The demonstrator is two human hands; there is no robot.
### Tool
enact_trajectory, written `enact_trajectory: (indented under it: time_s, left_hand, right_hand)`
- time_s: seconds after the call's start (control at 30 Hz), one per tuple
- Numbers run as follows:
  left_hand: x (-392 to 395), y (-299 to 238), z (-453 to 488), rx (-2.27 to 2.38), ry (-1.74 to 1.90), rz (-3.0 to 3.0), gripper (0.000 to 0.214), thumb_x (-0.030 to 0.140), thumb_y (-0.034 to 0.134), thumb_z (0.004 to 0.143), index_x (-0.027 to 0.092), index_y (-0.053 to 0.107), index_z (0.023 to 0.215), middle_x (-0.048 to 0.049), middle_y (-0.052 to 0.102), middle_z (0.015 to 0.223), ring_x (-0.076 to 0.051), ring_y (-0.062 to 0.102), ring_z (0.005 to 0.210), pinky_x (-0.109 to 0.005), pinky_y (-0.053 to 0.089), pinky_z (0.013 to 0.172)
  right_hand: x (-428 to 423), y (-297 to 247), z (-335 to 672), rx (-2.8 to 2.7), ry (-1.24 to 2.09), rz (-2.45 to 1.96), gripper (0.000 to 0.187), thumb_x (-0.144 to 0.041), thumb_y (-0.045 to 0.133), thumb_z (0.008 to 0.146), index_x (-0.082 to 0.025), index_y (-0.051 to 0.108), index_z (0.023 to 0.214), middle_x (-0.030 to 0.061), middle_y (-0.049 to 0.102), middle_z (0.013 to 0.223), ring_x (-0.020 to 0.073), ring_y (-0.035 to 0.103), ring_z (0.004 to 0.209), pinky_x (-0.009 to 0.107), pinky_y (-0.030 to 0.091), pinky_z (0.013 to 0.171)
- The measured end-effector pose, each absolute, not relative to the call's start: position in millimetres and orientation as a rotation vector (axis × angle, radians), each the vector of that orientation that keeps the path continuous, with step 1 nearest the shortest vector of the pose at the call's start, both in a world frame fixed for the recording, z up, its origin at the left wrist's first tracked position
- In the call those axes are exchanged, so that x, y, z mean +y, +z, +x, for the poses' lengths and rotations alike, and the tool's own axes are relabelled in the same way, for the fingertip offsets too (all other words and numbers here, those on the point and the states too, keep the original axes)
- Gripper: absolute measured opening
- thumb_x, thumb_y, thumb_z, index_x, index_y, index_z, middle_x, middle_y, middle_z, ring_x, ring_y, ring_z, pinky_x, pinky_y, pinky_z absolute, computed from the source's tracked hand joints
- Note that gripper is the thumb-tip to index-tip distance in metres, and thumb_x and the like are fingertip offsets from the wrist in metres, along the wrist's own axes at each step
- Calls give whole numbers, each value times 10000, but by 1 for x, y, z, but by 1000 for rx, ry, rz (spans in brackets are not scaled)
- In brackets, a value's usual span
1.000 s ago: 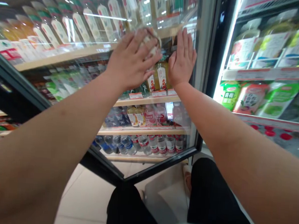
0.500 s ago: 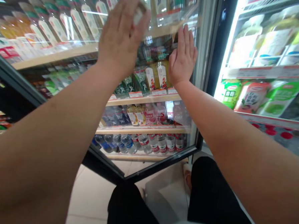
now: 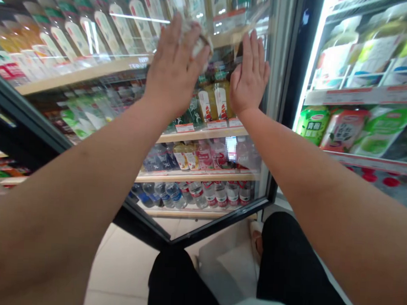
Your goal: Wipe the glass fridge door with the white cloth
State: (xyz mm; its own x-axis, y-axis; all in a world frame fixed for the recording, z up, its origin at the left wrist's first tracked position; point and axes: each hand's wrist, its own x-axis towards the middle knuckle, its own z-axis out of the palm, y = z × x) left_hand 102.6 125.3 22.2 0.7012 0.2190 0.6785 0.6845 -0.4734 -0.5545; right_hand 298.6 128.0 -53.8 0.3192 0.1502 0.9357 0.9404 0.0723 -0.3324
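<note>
My left hand presses a crumpled whitish cloth against the glass door, its fingers pointing up. The cloth is partly hidden behind the fingers and its edges are blurred. Flat on the same glass, near the door's right-hand frame, my right hand has its fingers extended and holds nothing. Through the pane, rows of bottled drinks show behind both hands, with yellow bottles between and just below them.
A dark door frame runs around the glass, its lower corner close to my knees. On the right, a lit cooler shelf holds bottles and green and red drink packs. Pale floor tiles lie below.
My left hand has slid to the right and slightly down across the glass with the cloth, nearer my right hand. The right hand stays in nearly the same place.
</note>
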Motion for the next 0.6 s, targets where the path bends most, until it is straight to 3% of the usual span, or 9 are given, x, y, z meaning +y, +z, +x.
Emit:
enact_trajectory:
  time_s: [0.1,0.17,0.3,0.37,0.47,0.6]
  left_hand:
    - [127,20,99,-487,-469,-2209,512,341,230,1142,222,491,1566,-13,263,1720,-306,100,1615,-653,147,1329]
    - [130,26,94,-448,-519,-2192,504,355,251,1142,248,476,1581,9,252,1723,-304,136,1610,-650,166,1324]
    - [135,28,88,-541,-791,-2007,488,333,276,1147,246,464,1590,-1,241,1728,-301,148,1611,-607,163,1329]
    - [132,19,88,-514,-707,-2059,472,307,292,1151,213,481,1573,-41,273,1718,-316,161,1606,-613,187,1318]
    - [123,12,90,-438,-444,-2231,457,306,270,1160,245,510,1545,-10,317,1701,-295,197,1598,-598,213,1313]
    - [115,19,87,-516,-472,-2156,495,360,229,1170,219,506,1555,-9,320,1700,-285,237,1584,-571,223,1312]
  right_hand:
    - [127,-54,298,-1109,-802,-1346,651,-246,240,994,-252,427,1617,-29,369,1668,166,307,1585,440,334,1298]
    - [128,-55,298,-1107,-808,-1329,647,-237,239,998,-219,436,1614,-8,377,1665,180,314,1583,446,338,1292]
    - [131,-55,298,-1088,-838,-1312,649,-228,248,991,-262,444,1608,-24,391,1656,171,330,1576,457,349,1282]
    - [131,-54,299,-1087,-827,-1324,656,-233,251,985,-313,436,1609,-58,381,1656,154,325,1576,457,346,1284]
    - [131,-53,299,-1094,-786,-1365,664,-261,243,984,-440,398,1605,-144,357,1650,103,291,1581,423,330,1296]
    - [130,-54,298,-1085,-797,-1366,662,-283,229,989,-423,385,1617,-140,339,1660,99,274,1586,418,325,1303]
